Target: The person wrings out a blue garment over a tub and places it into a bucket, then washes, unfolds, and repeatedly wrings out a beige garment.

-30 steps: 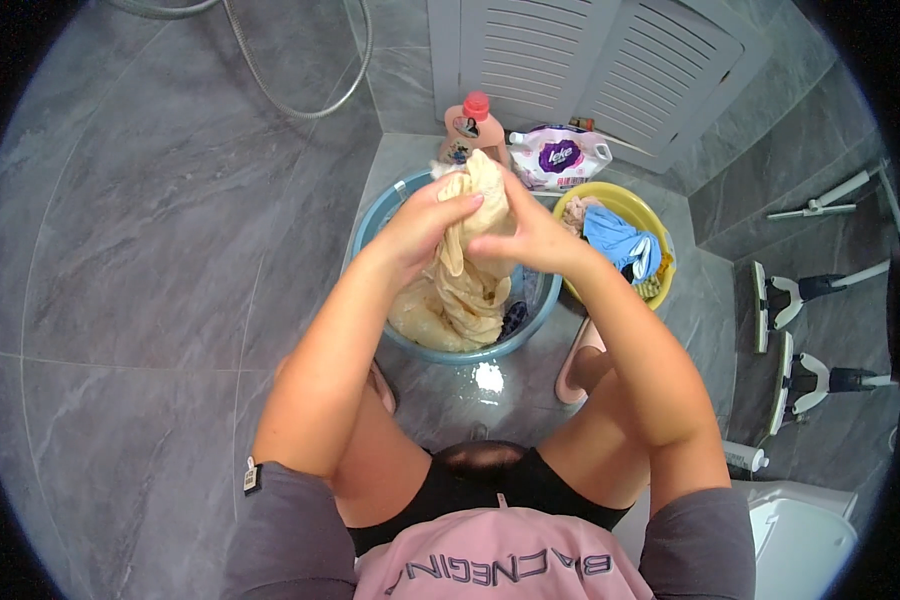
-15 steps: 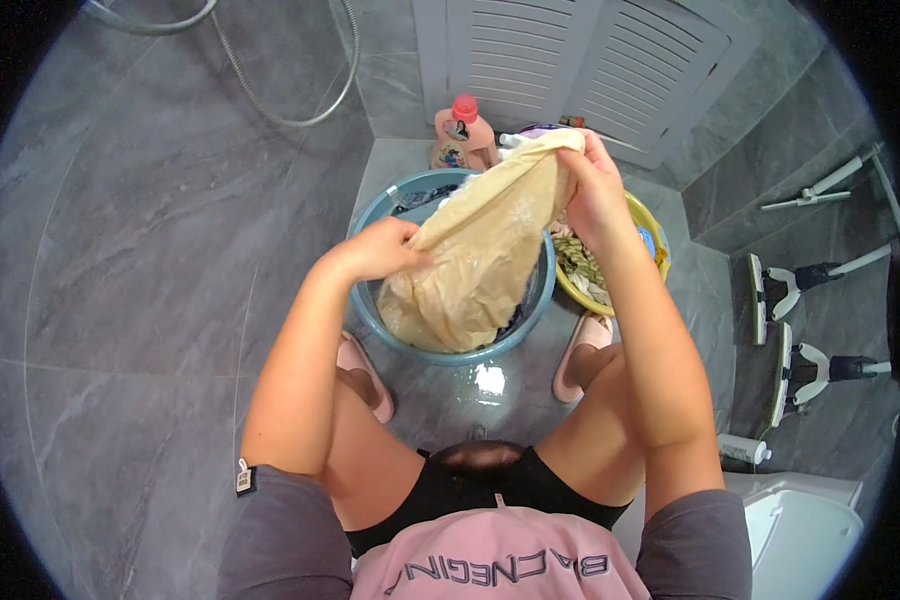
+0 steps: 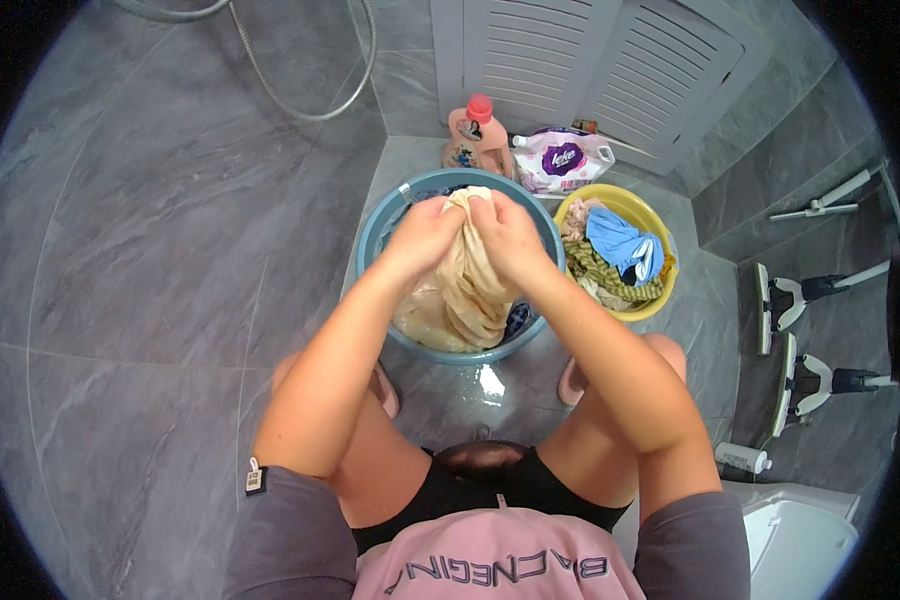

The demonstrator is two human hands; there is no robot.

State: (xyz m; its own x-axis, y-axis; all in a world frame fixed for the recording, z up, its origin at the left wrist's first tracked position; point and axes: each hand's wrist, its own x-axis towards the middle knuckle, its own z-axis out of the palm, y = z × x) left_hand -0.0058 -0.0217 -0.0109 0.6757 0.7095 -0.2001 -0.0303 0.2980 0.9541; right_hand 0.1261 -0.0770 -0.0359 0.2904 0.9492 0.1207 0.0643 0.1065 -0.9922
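A wet cream-coloured cloth garment (image 3: pixel 460 300) hangs bunched from both hands into a round blue basin (image 3: pixel 372 235). My left hand (image 3: pixel 425 238) grips its upper edge from the left, fingers closed. Close beside it, my right hand (image 3: pixel 507 238) pinches the same upper edge. The two hands nearly meet over the basin's far half. The garment's lower part rests in the basin in wet folds. Dark blue patterned cloth (image 3: pixel 518 318) shows beside it at the basin's right side. What lies beneath the garment is hidden.
A yellow basin (image 3: pixel 638 312) of clothes, with a blue garment (image 3: pixel 625 240) on top, stands at the right. Behind are a pink bottle with a red cap (image 3: pixel 478 140) and a white-purple detergent pouch (image 3: pixel 562 160). Mops (image 3: pixel 785 385) lean at the far right; a shower hose (image 3: pixel 300 115) hangs upper left.
My right hand has come down and left, bringing the stretched garment's edge to my left hand, which moved slightly up and right. The garment is now gathered, uncovering the pouch and yellow basin.
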